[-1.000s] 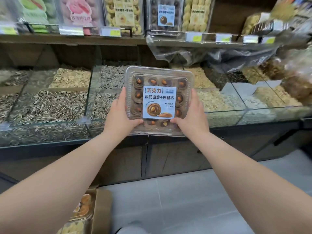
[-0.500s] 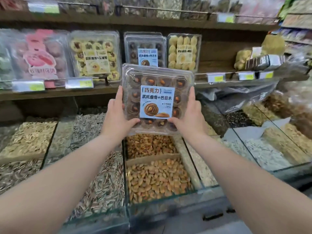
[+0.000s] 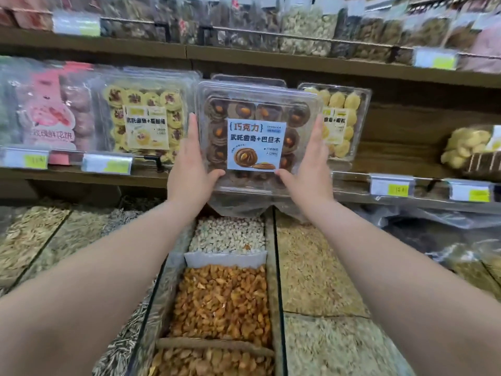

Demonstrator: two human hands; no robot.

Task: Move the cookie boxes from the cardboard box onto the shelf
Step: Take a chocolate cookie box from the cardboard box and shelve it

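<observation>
Left hand (image 3: pixel 189 169) and right hand (image 3: pixel 311 170) clamped the chocolate cookie box (image 3: pixel 257 112) by its sides, thumbs on its front, at the shelf (image 3: pixel 151 177) edge; advisable to keep it upright and slide it squarely between neighbouring boxes (image 3: pixel 146 123).

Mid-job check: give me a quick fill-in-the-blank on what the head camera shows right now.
The left hand and right hand grip the cookie box, one on each ____.
Its cookies are ____, unlike the yellow cookies in the box to its left.
The label has a pale ____ background.
Missing words: side; brown; blue.
</observation>
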